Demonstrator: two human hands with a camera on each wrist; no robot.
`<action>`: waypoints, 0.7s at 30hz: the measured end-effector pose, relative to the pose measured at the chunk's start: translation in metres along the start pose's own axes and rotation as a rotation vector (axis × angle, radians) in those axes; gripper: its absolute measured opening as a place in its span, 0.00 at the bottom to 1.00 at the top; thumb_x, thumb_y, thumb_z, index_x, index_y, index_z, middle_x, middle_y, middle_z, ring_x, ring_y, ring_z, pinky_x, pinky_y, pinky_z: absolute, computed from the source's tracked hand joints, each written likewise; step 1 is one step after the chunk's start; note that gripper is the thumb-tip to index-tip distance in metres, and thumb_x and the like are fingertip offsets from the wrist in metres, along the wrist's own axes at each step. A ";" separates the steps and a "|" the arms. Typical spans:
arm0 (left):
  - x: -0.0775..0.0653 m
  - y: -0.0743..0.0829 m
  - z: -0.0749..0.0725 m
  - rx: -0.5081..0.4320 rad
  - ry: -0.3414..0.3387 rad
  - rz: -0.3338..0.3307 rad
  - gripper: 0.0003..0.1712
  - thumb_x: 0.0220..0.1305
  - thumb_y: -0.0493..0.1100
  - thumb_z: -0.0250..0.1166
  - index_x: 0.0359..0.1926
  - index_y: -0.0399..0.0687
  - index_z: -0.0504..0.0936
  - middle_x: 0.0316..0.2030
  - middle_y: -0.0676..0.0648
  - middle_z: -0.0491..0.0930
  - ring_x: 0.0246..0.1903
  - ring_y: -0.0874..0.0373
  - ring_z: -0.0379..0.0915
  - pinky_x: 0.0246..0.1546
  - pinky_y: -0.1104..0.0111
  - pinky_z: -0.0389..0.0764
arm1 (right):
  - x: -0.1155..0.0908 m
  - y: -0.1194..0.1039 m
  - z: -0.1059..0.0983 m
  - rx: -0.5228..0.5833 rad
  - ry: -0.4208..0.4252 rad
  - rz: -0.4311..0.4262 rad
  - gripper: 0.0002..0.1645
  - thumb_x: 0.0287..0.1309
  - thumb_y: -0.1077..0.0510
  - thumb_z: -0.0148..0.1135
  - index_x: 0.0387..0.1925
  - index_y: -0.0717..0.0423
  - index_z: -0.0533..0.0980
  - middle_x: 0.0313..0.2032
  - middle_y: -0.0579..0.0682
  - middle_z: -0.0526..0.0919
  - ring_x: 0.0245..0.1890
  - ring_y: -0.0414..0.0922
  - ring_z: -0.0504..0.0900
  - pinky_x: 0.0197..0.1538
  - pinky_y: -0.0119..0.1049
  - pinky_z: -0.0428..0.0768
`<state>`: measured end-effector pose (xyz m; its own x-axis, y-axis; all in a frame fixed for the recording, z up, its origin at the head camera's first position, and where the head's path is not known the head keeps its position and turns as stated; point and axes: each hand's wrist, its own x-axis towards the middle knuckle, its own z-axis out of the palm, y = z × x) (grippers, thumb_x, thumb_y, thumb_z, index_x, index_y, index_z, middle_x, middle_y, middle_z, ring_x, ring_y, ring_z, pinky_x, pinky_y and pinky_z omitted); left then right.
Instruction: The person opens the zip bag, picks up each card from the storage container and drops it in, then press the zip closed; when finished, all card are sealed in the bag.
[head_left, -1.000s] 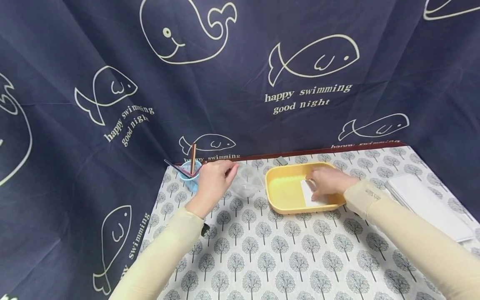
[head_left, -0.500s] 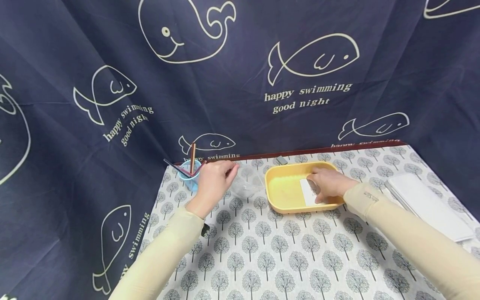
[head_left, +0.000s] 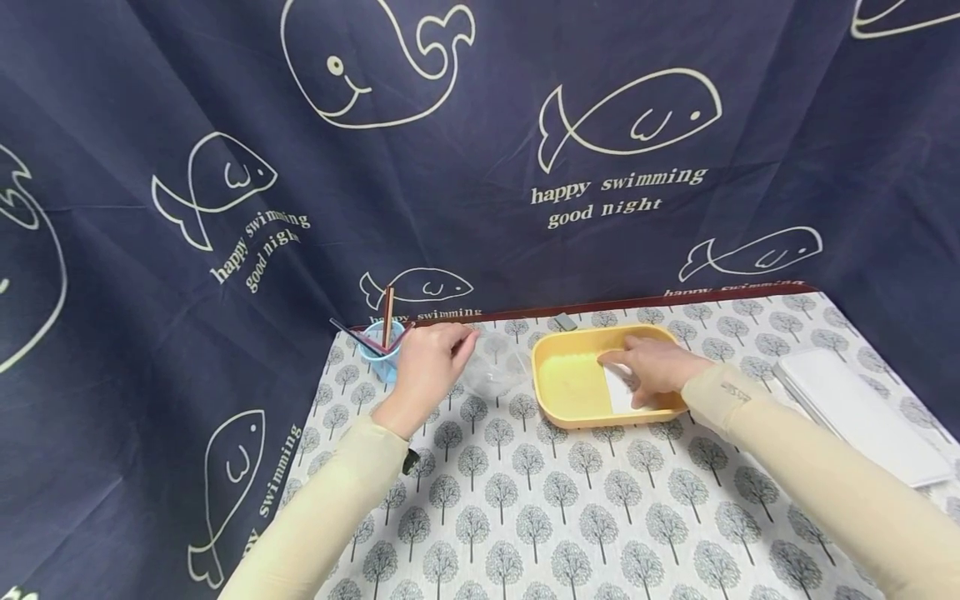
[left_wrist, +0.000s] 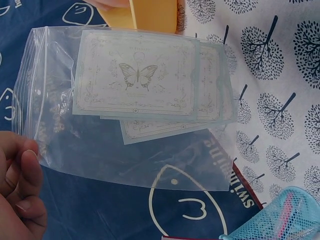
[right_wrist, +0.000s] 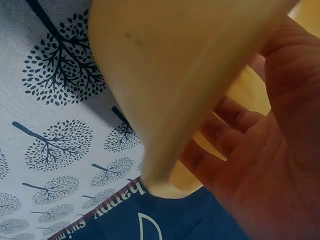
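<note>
My left hand pinches the zip edge of a clear zip bag. In the left wrist view several pale cards lie overlapped inside the bag, the front butterfly card bearing a printed frame. My right hand reaches into a yellow tray. Its index finger and thumb stand apart over a white card on the tray's floor, hiding part of the card. From the right wrist, the tray's wall covers the fingertips.
Left of the bag stands a light blue mesh cup with pencils in it. A small grey block lies behind the tray. At the right is a flat white case. A dark blue curtain hangs behind the table.
My right hand shifts slightly within the tray, and its index finger now stretches left past the white card's upper corner. The left hand and bag stay nearly still.
</note>
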<state>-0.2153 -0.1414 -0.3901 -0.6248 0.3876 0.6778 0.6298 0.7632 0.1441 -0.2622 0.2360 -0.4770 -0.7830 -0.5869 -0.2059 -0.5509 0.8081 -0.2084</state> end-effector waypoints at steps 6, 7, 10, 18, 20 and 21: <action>0.000 0.000 0.001 -0.003 0.008 -0.003 0.10 0.68 0.41 0.71 0.27 0.46 0.87 0.25 0.50 0.86 0.18 0.57 0.77 0.24 0.61 0.76 | -0.004 -0.004 -0.003 -0.007 0.044 -0.021 0.56 0.30 0.50 0.91 0.67 0.50 0.76 0.46 0.54 0.76 0.44 0.53 0.80 0.55 0.58 0.79; 0.000 0.000 0.001 -0.003 0.008 -0.004 0.10 0.68 0.40 0.71 0.27 0.46 0.87 0.25 0.50 0.87 0.19 0.57 0.77 0.24 0.61 0.76 | -0.004 -0.005 -0.002 -0.010 0.052 -0.022 0.56 0.30 0.50 0.91 0.67 0.51 0.75 0.48 0.55 0.77 0.45 0.55 0.80 0.56 0.59 0.79; 0.001 0.001 0.001 0.002 0.001 -0.007 0.09 0.68 0.40 0.71 0.29 0.47 0.88 0.27 0.50 0.88 0.20 0.57 0.80 0.24 0.62 0.77 | -0.004 -0.003 0.000 -0.023 0.079 -0.029 0.57 0.30 0.50 0.91 0.67 0.55 0.75 0.56 0.63 0.78 0.53 0.63 0.81 0.60 0.62 0.76; 0.000 0.003 -0.001 0.008 -0.024 -0.019 0.07 0.69 0.40 0.70 0.33 0.46 0.89 0.28 0.49 0.89 0.22 0.55 0.82 0.26 0.62 0.79 | -0.003 0.003 0.007 0.000 0.125 -0.022 0.56 0.35 0.54 0.89 0.68 0.58 0.73 0.66 0.70 0.73 0.64 0.68 0.74 0.66 0.65 0.70; 0.000 0.003 -0.001 0.004 -0.023 -0.018 0.07 0.69 0.40 0.70 0.32 0.46 0.89 0.29 0.49 0.89 0.22 0.55 0.82 0.26 0.62 0.79 | -0.004 0.001 0.006 0.014 0.143 -0.033 0.53 0.36 0.57 0.89 0.67 0.59 0.74 0.64 0.69 0.75 0.62 0.67 0.76 0.64 0.64 0.72; 0.000 0.003 -0.001 0.003 -0.022 -0.015 0.07 0.69 0.40 0.70 0.32 0.46 0.89 0.29 0.49 0.89 0.23 0.55 0.82 0.26 0.62 0.79 | -0.004 0.001 0.005 0.021 0.153 -0.037 0.52 0.36 0.59 0.88 0.66 0.59 0.74 0.63 0.69 0.77 0.60 0.66 0.77 0.63 0.64 0.73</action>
<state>-0.2130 -0.1398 -0.3889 -0.6441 0.3870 0.6598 0.6189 0.7706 0.1521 -0.2582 0.2388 -0.4808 -0.7979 -0.6007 -0.0504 -0.5754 0.7838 -0.2336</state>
